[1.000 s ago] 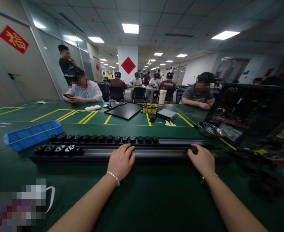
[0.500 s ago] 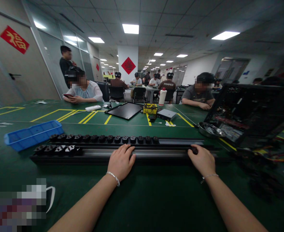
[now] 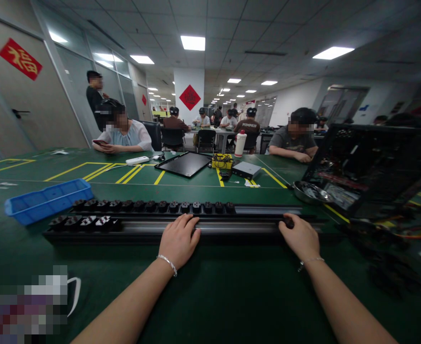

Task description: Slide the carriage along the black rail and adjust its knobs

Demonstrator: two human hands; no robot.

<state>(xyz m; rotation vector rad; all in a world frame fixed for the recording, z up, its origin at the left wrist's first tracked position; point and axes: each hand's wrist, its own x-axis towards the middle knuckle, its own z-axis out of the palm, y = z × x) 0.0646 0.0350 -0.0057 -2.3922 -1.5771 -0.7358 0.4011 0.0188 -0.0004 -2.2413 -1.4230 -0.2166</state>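
A long black rail lies across the green table in front of me, with a second rail just behind it. Rows of small black socket modules fill the left parts of both rails. My left hand rests on the near rail's middle, fingers together and curled over its edge. My right hand is at the rail's right end, fingertips pinched on a small black piece there.
A blue plastic tray sits at the left behind the rails. An open computer case and a metal bowl stand at the right, with loose cables near them. Other people sit across the table; a black panel lies mid-table.
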